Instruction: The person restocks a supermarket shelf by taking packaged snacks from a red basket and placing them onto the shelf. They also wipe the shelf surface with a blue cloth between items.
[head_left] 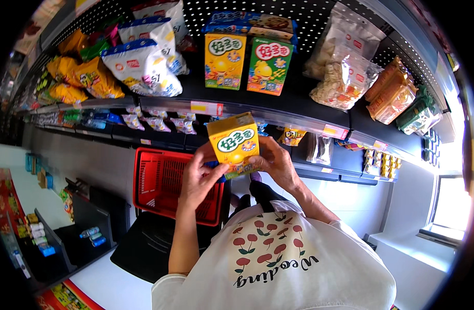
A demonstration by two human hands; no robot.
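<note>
Both my hands grip a yellow snack box (233, 137) in front of the shelf edge, its printed face turned up toward me. My left hand (198, 175) wraps the near left side, thumb on the front. My right hand (278, 163) closes round the right side, its thumb near the lower corner. A bit of blue shows by my left palm under the box; what it belongs to is hidden. Directly beyond, a similar yellow box (224, 61) and a green box (268, 67) stand upright on the upper shelf (296, 106).
A red shopping basket (188, 214) sits below my left hand, beside a black surface (149, 245). White and blue snack bags (141, 67) and yellow bags (96, 77) fill the shelf's left. Clear bags (345, 80) stand right. Lower shelves hold small packets (292, 136).
</note>
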